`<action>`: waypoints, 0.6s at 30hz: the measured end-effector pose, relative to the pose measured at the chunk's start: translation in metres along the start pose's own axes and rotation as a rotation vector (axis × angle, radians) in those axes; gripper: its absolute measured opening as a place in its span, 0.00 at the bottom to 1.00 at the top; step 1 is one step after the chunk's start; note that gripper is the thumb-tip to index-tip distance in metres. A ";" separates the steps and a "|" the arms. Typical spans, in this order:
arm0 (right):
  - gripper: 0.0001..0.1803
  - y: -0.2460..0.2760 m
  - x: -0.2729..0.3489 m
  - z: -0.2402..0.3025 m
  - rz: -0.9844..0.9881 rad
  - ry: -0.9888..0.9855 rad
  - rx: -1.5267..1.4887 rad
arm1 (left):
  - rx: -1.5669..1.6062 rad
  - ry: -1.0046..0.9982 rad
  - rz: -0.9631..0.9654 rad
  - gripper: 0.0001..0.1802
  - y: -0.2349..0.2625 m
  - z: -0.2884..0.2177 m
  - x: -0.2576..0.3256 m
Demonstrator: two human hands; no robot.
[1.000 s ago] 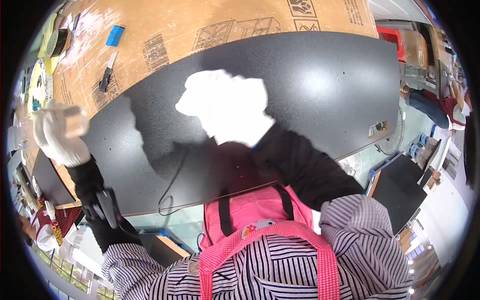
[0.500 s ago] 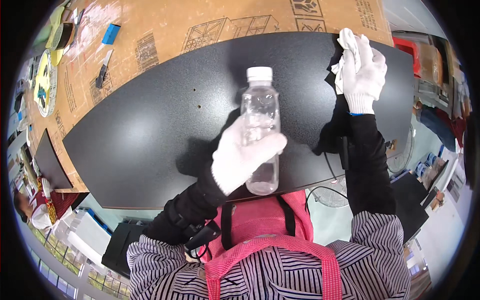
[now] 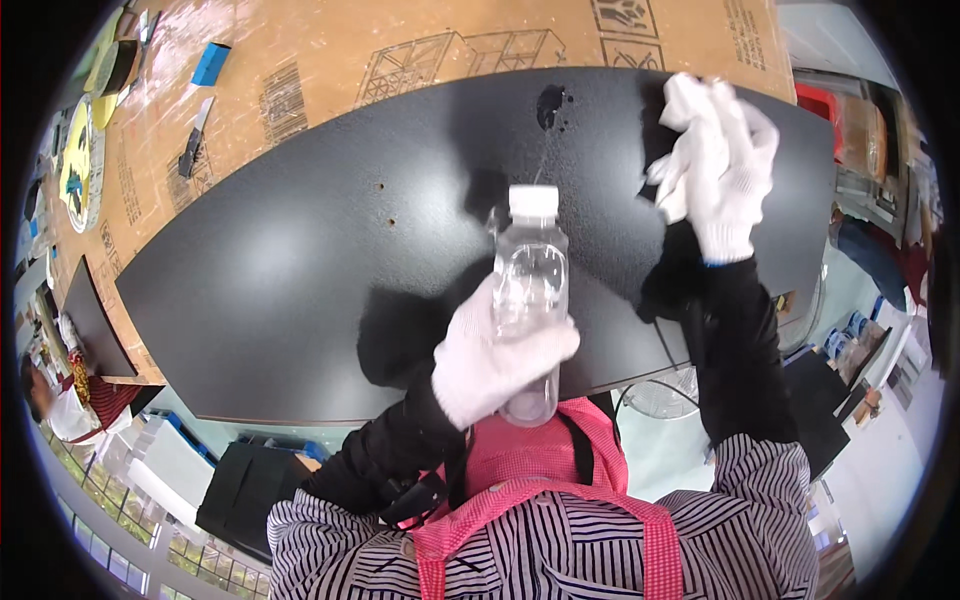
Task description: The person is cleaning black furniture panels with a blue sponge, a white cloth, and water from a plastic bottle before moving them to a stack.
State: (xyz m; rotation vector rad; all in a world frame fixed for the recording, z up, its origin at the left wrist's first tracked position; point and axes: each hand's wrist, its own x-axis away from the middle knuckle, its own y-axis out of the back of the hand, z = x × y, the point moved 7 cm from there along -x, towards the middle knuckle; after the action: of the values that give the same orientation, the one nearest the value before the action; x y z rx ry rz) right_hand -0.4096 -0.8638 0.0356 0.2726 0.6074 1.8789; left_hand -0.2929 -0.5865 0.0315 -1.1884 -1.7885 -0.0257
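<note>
Presently, the left hand [image 3: 490, 365] is wrapped around a clear bottle [image 3: 532, 265] over the black panel [image 3: 260, 300], white cap [image 3: 534, 202] pointing away toward a wet patch [image 3: 549, 107]; the right hand [image 3: 737, 185], clasping a white cloth [image 3: 682, 150], lies nearer that patch.

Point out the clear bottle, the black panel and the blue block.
Clear bottle [image 3: 531, 275]: head view, on its upper body.
Black panel [image 3: 320, 265]: head view, bare surface left of the bottle.
Blue block [image 3: 210, 64]: head view, middle of its visible face.

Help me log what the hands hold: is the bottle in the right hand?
No, the left hand grips the bottle, while the right hand is apart from it over the board.
</note>
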 end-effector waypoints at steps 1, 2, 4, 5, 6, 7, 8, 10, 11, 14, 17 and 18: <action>0.19 -0.010 0.017 0.022 0.001 0.343 0.266 | 0.001 -0.011 -0.009 0.26 0.003 -0.002 0.005; 0.19 -0.015 0.022 0.036 0.003 0.354 0.278 | -0.108 0.002 -0.046 0.29 0.007 -0.003 0.009; 0.18 -0.060 0.042 0.066 0.183 0.567 0.529 | -0.209 0.055 -0.100 0.37 0.014 0.000 0.015; 0.20 -0.080 0.042 0.090 0.154 0.581 0.583 | -0.203 0.056 -0.112 0.37 0.019 -0.005 0.020; 0.20 -0.089 0.034 0.099 0.159 0.591 0.622 | -0.258 0.030 -0.069 0.37 0.016 -0.010 0.021; 0.20 -0.097 0.024 0.101 0.165 0.600 0.661 | -0.312 0.003 -0.026 0.38 0.013 -0.013 0.022; 0.21 -0.103 0.021 0.094 0.157 0.551 0.667 | -0.306 -0.001 -0.028 0.38 0.014 -0.013 0.023; 0.20 -0.092 0.030 0.091 0.166 0.589 0.612 | -0.316 -0.075 0.012 0.39 0.012 -0.014 0.026; 0.20 -0.087 0.035 0.091 0.176 0.622 0.544 | -0.309 -0.079 -0.002 0.39 0.018 -0.012 0.030; 0.18 -0.079 0.032 0.084 0.226 0.579 0.723 | -0.326 -0.056 0.035 0.39 0.020 -0.005 0.033; 0.17 -0.117 0.017 0.108 0.244 0.583 0.695 | -0.233 -0.054 0.031 0.40 0.028 0.000 0.031; 0.15 -0.126 0.015 0.114 0.229 0.614 0.744 | -0.226 -0.053 0.026 0.40 0.030 0.000 0.031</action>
State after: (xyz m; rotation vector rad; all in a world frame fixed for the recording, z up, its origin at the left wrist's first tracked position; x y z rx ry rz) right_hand -0.2621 -0.7827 0.0635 0.2412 1.7614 1.8780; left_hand -0.2740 -0.5492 0.0397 -1.3836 -1.8522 -0.1873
